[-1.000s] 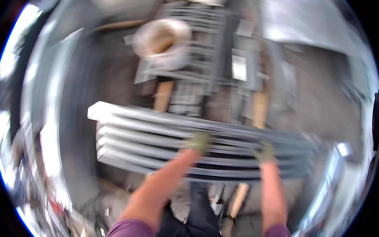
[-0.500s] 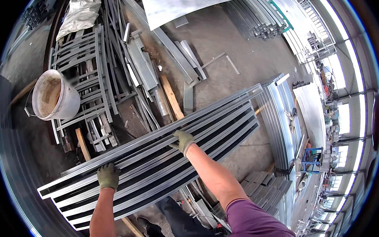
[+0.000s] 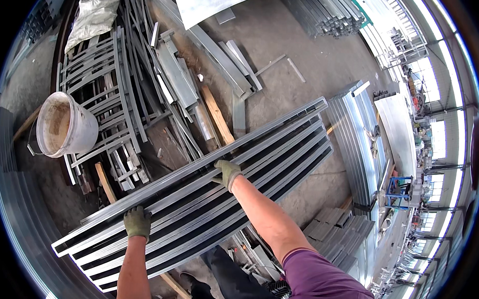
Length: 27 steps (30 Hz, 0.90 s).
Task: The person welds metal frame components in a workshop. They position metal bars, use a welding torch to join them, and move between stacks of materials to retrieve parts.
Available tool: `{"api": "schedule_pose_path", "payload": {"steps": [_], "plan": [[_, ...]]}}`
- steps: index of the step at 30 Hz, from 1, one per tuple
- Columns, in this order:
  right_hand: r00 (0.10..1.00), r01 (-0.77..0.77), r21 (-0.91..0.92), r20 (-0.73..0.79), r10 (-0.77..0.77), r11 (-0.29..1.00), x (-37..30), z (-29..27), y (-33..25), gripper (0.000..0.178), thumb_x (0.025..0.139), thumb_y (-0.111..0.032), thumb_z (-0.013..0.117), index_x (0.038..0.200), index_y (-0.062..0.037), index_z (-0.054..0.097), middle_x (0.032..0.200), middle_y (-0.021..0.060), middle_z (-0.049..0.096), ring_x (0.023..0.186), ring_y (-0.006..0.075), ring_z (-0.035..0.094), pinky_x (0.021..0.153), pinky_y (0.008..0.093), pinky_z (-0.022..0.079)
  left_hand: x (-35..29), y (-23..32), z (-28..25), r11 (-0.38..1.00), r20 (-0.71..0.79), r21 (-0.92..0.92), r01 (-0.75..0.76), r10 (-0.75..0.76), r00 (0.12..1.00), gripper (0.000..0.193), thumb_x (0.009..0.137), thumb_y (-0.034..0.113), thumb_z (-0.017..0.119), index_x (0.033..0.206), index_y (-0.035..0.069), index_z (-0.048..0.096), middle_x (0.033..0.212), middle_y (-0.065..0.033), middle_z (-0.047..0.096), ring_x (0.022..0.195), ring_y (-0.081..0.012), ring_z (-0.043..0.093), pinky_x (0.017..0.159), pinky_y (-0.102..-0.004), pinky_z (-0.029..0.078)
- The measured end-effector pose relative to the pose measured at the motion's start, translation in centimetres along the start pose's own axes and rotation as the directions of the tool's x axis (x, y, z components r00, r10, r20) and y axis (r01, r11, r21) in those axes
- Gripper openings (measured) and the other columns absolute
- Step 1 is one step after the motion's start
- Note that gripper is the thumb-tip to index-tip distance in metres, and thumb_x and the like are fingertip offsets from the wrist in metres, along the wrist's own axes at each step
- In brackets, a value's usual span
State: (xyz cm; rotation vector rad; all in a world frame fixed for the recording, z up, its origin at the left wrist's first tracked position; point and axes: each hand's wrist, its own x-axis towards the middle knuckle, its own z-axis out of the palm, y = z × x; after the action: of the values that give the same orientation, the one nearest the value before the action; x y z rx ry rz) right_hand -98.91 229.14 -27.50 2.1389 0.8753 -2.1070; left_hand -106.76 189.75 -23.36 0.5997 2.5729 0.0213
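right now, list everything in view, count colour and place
metal channels: several, silver, front
bucket: one, white, left
slatted metalwork: several bars, grey, upper left
sack: one, whitish, upper left
sheet: one, white, top centre
wood pieces: several, tan, around channels
tubes: many, silver, upper right
long profiles: several, silver, right
stacked sections: many, grey, lower right
stand: one, blue, far right
left hand: one, green-gloved, on channels
right hand: one, green-gloved, on channels
trousers: one pair, dark, bottom

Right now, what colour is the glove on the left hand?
Olive green; the left glove shows clearly in the head view.
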Motion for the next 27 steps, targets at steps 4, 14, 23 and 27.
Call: {"api": "schedule_pose_path", "payload": {"steps": [4,14,23,27], "plan": [[0.995,0.022,0.009,0.094,-0.023,1.0,0.2,-0.2,0.1,0.026,0.092,-0.006,0.073,0.117,-0.0052,0.066,0.131,0.0153,0.057,0.118,0.0367,0.061,0.095,0.0649,0.064,0.1,0.9,-0.1,0.994,0.079,-0.033,0.105,-0.102,0.992,0.031,0.094,0.038,0.074,0.106,0.01,0.072,0.111,-0.016,0.076,0.111,-0.0357,0.07,0.101,-0.0505,0.051],[0.976,0.174,-0.43,0.194,-0.098,0.886,-1.6,-5.8,0.0,0.079,0.087,-0.064,0.079,0.146,-0.0158,0.057,0.12,0.014,0.068,0.1,0.0278,0.068,0.076,0.0427,0.054,-7.5,4.0,-4.3,0.988,-0.057,-0.107,0.107,-0.114,0.992,0.053,0.1,0.027,0.06,0.148,0.005,0.057,0.16,-0.0192,0.052,0.152,-0.0369,0.043,0.127,-0.0509,0.031],[0.546,0.677,-0.728,0.592,-0.592,-0.104,-11.0,-2.5,6.4,0.035,0.096,-0.03,0.072,0.114,-0.0002,0.077,0.105,0.0154,0.08,0.09,0.0271,0.076,0.072,0.0426,0.06,-30.4,-0.8,5.5,0.668,0.226,-0.545,0.507,-0.465,0.856,0.044,0.095,0.031,0.069,0.131,0.006,0.067,0.149,-0.0177,0.06,0.142,-0.0362,0.053,0.117,-0.0487,0.044],[0.489,0.83,-0.545,0.814,-0.313,-0.122,-13.3,5.2,11.1,0.03,0.094,-0.025,0.07,0.109,-0.0008,0.078,0.099,0.0136,0.08,0.089,0.0243,0.074,0.084,0.0411,0.058,-46.6,-2.2,15.7,0.425,0.296,-0.607,0.671,-0.664,0.687,0.042,0.095,0.032,0.066,0.126,0.004,0.071,0.143,-0.0233,0.064,0.134,-0.0426,0.06,0.112,-0.0502,0.048]]}}
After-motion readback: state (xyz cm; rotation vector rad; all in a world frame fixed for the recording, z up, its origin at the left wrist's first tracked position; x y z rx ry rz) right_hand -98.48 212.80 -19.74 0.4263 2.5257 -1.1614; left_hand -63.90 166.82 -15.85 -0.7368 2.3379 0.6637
